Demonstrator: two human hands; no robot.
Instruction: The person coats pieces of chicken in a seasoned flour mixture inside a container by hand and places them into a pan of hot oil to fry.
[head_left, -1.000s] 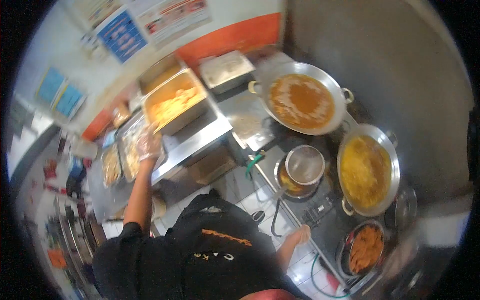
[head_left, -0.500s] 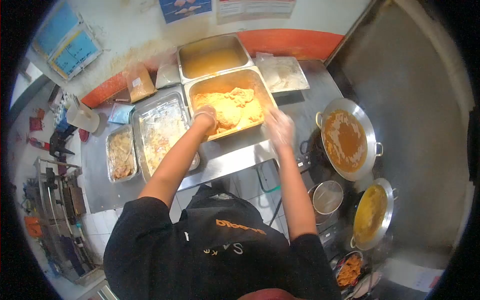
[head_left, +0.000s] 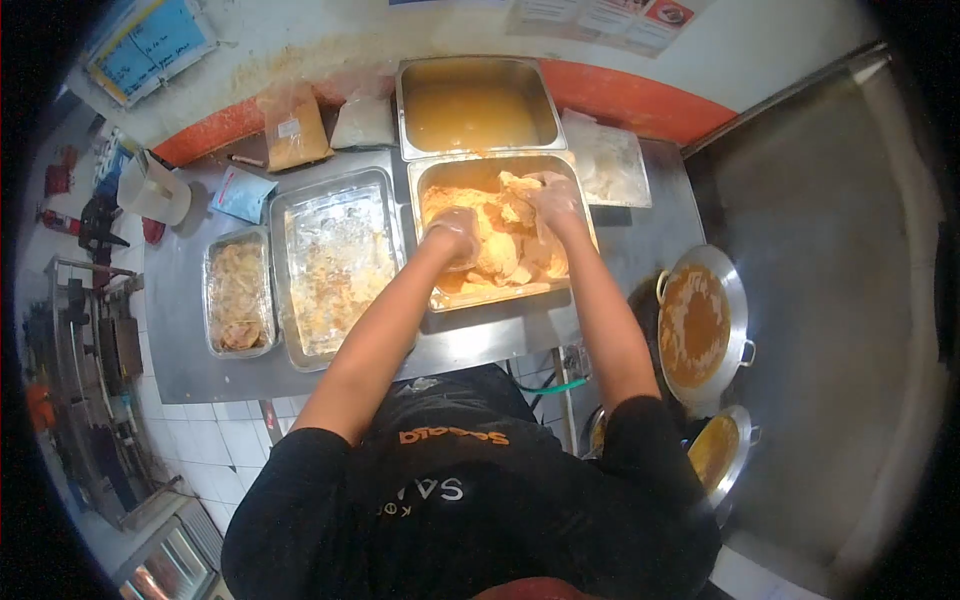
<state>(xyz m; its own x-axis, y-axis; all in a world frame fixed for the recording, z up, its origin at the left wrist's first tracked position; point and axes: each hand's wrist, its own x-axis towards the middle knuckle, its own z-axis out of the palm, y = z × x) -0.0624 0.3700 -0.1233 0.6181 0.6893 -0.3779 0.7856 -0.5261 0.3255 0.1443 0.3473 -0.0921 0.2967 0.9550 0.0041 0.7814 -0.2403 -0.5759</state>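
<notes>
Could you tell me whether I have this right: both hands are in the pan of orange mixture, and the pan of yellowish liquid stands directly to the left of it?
Not quite: the head view shows the pan of yellowish liquid directly behind the pan of orange mixture, on the wall side, not to its left. The left hand and right hand are indeed both in the orange mixture.

Your left hand (head_left: 456, 240) and right hand (head_left: 553, 198), both in clear gloves, were down in the metal pan (head_left: 500, 297) of orange crumbs. A pan of brownish-yellow liquid (head_left: 480, 112) sat just behind it.
</notes>
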